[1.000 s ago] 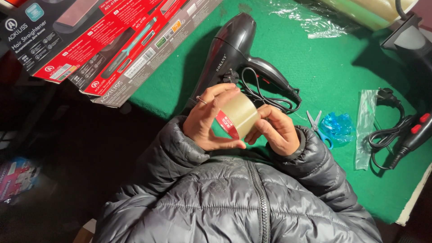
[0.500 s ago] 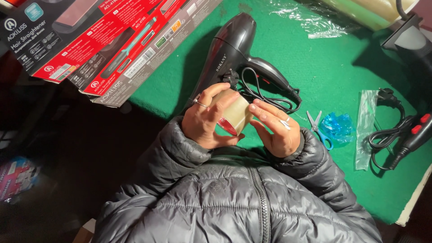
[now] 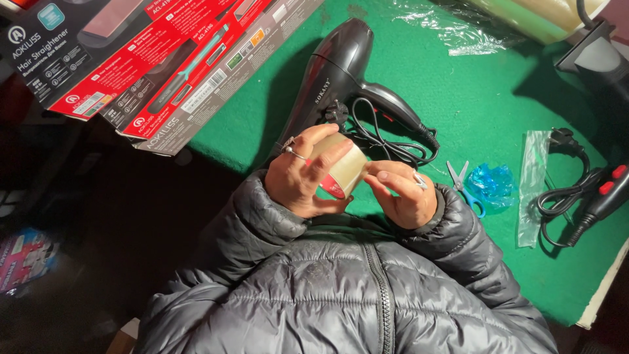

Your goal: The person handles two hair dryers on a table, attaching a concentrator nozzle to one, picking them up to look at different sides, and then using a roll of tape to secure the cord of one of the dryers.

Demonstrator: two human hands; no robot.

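Roll of clear packing tape (image 3: 342,169) w/ a red core sits between both hands, held up just above the near edge of the counter (image 3: 478,85), close to the person's chest. Left hand (image 3: 303,176) wraps round the roll from the left, fingers curled over its top, thumb under — looks like it's there to steady the roll. Right hand (image 3: 401,193) comes in from the right w/ fingertips pressed vs the roll's outer face, prob feeling for the tape's free end; can't tell if any tape is lifted yet. Just beyond the hands lies a black hair dryer (image 3: 341,78), nozzle end far, its cord (image 3: 386,141) bundled beside the handle, touching the green surface. Right of the hands: small scissors (image 3: 464,183) next to a crumpled blue plastic bit (image 3: 493,183), then a clear plastic sleeve (image 3: 532,187) and another black corded tool w/ red buttons (image 3: 599,196) near the right edge. Far left, red-and-grey product boxes (image 3: 164,72) overhang the counter edge.
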